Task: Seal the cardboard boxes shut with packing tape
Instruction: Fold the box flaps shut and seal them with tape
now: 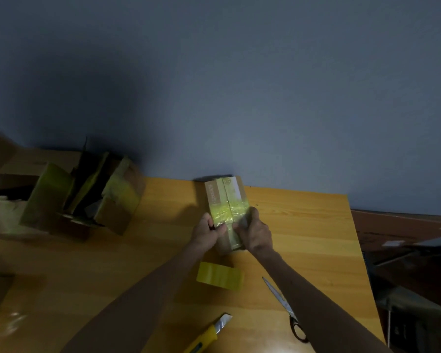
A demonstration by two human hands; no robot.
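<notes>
A small cardboard box (223, 197) lies on the wooden table (303, 225) near the wall, with yellowish tape across its top and down its middle seam. My left hand (206, 231) grips the box's left side, thumb pressing on the top. My right hand (255, 231) grips the right side, thumb on the tape near the seam. A roll of yellow packing tape (220, 275) lies flat just in front of the box, between my forearms.
Scissors (284, 308) lie at the right beside my right forearm. A yellow utility knife (211, 332) lies near the front edge. Several taped cardboard boxes (87, 197) are piled at the far left. The table's right edge drops to a dark floor.
</notes>
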